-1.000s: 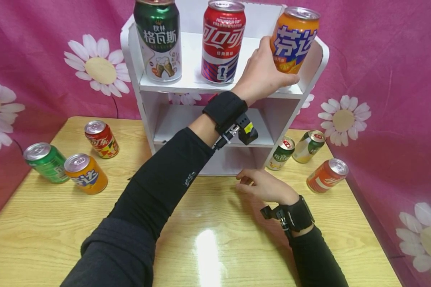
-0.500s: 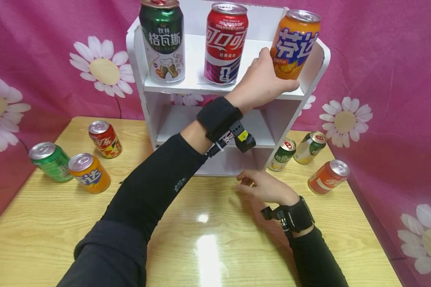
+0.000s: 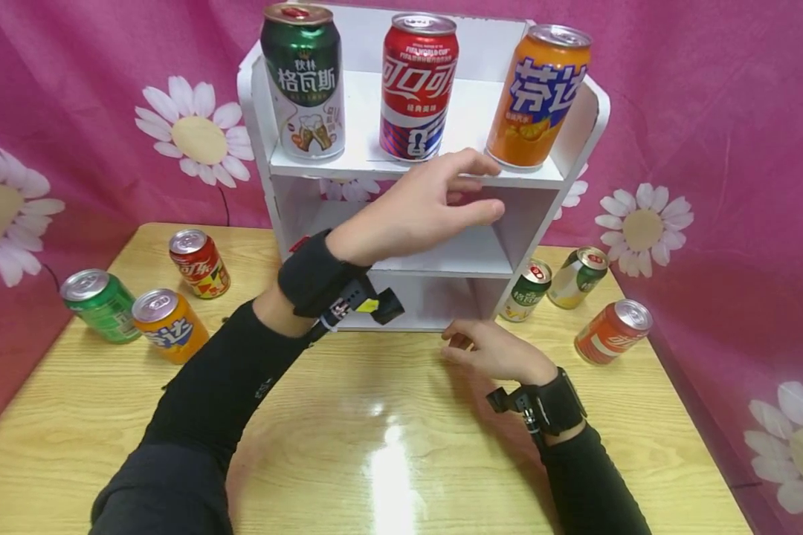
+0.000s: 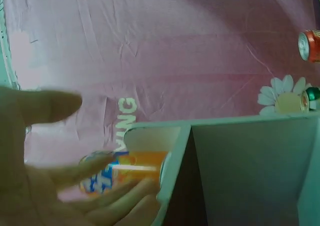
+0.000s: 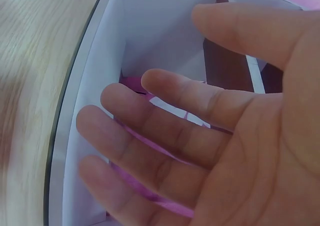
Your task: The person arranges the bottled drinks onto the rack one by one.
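Observation:
An orange Fanta can stands at the right end of the white shelf unit's top board. Just below and left of it is my left hand, thumb and fingers apart, holding nothing. The left wrist view shows the same orange can partly behind the fingers. Left of it on that board are a red Coca-Cola can and a green and white kvass can. Low by the unit's bottom front edge, my right hand rests with loosely bent fingers and grips nothing.
On the wooden table, left of the unit, are a green can, an orange can and a red can. To the right stand two kvass cans and a red-orange can. A pink flowered cloth hangs behind.
My left hand has let go of the orange can and drawn back down and left. The can now stands on the top board. My right hand has not moved.

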`<state>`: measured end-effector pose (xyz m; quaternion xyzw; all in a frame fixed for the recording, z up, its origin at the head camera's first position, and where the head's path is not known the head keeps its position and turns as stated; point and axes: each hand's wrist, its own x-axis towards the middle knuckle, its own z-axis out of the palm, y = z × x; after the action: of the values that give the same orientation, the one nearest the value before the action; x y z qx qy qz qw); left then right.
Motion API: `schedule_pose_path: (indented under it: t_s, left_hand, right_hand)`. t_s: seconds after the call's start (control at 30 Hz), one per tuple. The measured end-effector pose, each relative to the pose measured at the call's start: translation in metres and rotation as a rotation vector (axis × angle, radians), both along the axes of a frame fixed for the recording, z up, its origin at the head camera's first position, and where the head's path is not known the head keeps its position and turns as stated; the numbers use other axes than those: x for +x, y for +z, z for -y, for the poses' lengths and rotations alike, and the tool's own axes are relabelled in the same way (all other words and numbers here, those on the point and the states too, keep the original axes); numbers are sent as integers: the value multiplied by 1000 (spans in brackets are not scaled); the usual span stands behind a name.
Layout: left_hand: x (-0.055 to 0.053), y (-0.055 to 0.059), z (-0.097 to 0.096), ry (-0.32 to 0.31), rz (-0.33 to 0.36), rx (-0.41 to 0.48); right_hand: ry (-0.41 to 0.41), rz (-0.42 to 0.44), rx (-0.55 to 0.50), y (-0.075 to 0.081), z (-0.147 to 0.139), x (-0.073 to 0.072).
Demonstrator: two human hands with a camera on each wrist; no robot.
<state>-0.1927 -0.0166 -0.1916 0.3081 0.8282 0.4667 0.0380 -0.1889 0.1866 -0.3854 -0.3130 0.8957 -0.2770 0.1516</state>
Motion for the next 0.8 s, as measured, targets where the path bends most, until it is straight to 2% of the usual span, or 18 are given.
schedule_pose_path:
  t_s: [0.1, 0.23, 0.4, 0.6, 0.8]
  left_hand:
    - [7, -11, 18, -91, -39, -40]
    - [12, -28, 40, -120, -72, -123]
    - [12, -60, 63, -90, -92, -162]
    - [10, -102, 83, -40, -35, -137]
    - [11, -128, 98, 1, 5, -129]
  right_hand:
    - [-1, 5, 0, -1, 0, -1]
    - [-7, 17, -5, -3, -2, -3]
    - [-26, 16, 1, -6, -6, -4]
    - [-82, 5, 44, -7, -16, -7]
    - [-119, -18, 25, -7, -37, -14]
